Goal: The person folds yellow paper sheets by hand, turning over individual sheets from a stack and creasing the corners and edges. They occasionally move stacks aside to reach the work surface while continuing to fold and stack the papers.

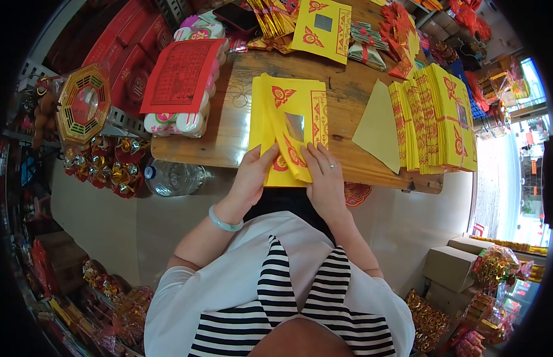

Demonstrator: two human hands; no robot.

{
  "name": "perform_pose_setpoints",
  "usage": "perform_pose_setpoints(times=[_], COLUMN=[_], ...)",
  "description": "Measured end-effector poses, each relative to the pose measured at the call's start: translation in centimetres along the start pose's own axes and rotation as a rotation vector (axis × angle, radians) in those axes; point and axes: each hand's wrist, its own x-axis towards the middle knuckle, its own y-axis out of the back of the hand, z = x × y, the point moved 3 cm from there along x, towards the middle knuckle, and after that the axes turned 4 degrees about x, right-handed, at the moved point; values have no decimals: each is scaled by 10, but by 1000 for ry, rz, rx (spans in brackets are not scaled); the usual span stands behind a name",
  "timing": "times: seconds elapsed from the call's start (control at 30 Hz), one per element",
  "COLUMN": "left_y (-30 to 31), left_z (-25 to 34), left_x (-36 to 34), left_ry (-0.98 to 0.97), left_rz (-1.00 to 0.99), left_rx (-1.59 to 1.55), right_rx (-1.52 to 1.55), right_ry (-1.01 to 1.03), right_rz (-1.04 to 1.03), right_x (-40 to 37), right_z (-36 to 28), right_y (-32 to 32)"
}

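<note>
A small pile of yellow printed paper [319, 89], with red motifs and a silvery square, lies at the table's front edge. Its top sheet is partly lifted and bent along the left side. My left hand [253, 172] pinches this sheet at its lower left, thumb and fingers together. On the lower right, my right hand [327, 181], with a ring on one finger, grips the pile's edge with its fingers on top; its thumb is partly hidden. Several rubber bands [238, 95] lie left of the pile.
Banded bundles of yellow paper [455, 125] stand at the right, beside a plain yellowish sheet [377, 125]. A red printed sheet [180, 74] rests on wrapped rolls at the left. Behind are another yellow packet [321, 50] and a dark phone [235, 18]. A large plastic bottle [175, 178] stands below the table.
</note>
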Motion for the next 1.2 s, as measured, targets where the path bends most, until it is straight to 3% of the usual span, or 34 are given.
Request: perform_pose_setpoints(times=[0.47,0.63,0.77,0.93,1.2], left_y=[4,1,1,-6,-5], left_z=[-7,-2,1,7,10], left_x=[9,4,3,-1,-2], left_ry=[-55,-29,7,53,40], left_rz=[-35,-8,-38,16,-21], left_rx=[20,49,-55,-132,-140], right_rx=[-24,105,288,155,189], right_ry=[-1,-42,59,311,333], right_rz=[-33,9,209,236,144], right_x=[-3,-2,0,-7,5], right_z=[6,7,-1,2,-15], right_y=[-1,5,22,18,31])
